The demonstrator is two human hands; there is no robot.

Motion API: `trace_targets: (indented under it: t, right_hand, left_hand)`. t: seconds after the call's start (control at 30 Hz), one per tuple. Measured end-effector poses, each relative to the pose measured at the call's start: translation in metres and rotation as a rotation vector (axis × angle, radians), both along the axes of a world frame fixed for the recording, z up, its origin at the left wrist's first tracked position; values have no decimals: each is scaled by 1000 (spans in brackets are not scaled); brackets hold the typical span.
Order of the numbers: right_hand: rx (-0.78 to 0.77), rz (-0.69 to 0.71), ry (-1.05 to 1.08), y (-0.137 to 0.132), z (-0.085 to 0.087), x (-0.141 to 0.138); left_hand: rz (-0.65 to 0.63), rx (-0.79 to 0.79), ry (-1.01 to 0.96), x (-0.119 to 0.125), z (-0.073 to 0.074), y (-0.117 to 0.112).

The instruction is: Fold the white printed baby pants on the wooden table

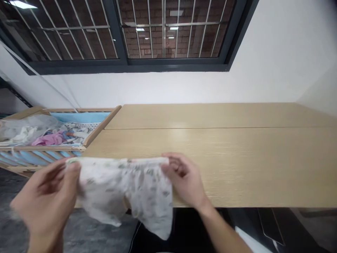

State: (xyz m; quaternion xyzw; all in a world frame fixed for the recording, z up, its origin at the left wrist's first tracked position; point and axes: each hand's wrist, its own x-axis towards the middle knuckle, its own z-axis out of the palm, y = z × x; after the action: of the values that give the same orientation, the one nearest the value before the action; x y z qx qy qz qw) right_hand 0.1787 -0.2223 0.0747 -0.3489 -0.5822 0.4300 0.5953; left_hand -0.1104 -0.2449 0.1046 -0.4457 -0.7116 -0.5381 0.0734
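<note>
Well apart, hands [50,196] [185,179] raised, pinching patterned garment [139,186] by top corners

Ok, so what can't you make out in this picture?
Head view: the white printed fabric garment is blurred, so its exact print is unclear; its near side hides the far side.
Head view: the left hand is blurred, and the bottom edge cuts off its forearm.
Head view: the pale wooden slatted crib is cut off by the left edge.
Head view: the crumpled pink cloth hides whatever lies under it.
</note>
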Motion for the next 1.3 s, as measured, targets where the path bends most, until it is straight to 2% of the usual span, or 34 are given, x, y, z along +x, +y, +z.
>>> trace_targets:
  t: [0.03, 0.1, 0.17, 0.23, 0.3, 0.33, 0.4, 0.47, 0.63, 0.8, 1.03, 1.3]
  right_hand:
    - [-14, -18, 10, 15, 9, 15]
    - [-15, -46, -8, 50, 21, 43]
    - [-11, -71, -86, 93, 22, 66]
    - [-57, -111, -214, 138, 13, 83]
    - [-104, -152, -363, 181, -6, 93]
    - [-119, -181, -455, 201, -16, 95]
    - [-134, -244, -620, 233, -39, 97]
    - [-134, -294, -706, 255, -59, 97]
    - [-117, -375, -755, 279, -98, 98]
    - [-46, -367, -773, 286, -120, 103]
    - [26, -355, -830, 287, -127, 108]
    - [43, -378, -882, 282, -129, 109]
  left_hand:
    - [-68, 46, -15, 13, 10, 18]
    - [-283, 44, -10, 32, 22, 58]
    - [-465, -80, 57, 43, 20, 105]
    - [-575, -239, 149, 48, 5, 156]
    - [-639, -379, 237, 54, -18, 202]
    - [-650, -400, 256, 58, -31, 223]
    - [-669, -418, 290, 65, -55, 254]
    - [-680, -417, 316, 71, -73, 275]
    - [-682, -423, 351, 72, -98, 297]
    - [-693, -427, 320, 65, -115, 303]
    - [-746, -442, 291, 61, -128, 308]
    - [-759, -431, 326, 62, -126, 301]
